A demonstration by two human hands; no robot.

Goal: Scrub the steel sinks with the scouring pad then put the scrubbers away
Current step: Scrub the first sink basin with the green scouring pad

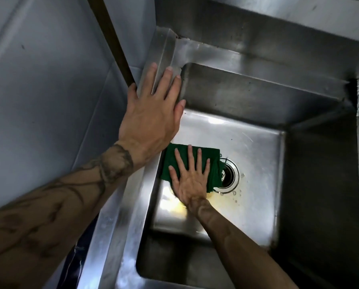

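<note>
Steel sink (257, 159), single basin in view. Green scouring pad (214, 170) lies flat on the basin floor, its right edge overlapping the drain (230, 174). Right hand (190, 176): no closed grip; palm down, fingers spread, pressing on the pad, which extends beyond the fingertips and to both sides. Left hand (153, 109): open, flat on the sink's left rim, above and left of the drain. Yellowish residue beside the drain.
</note>
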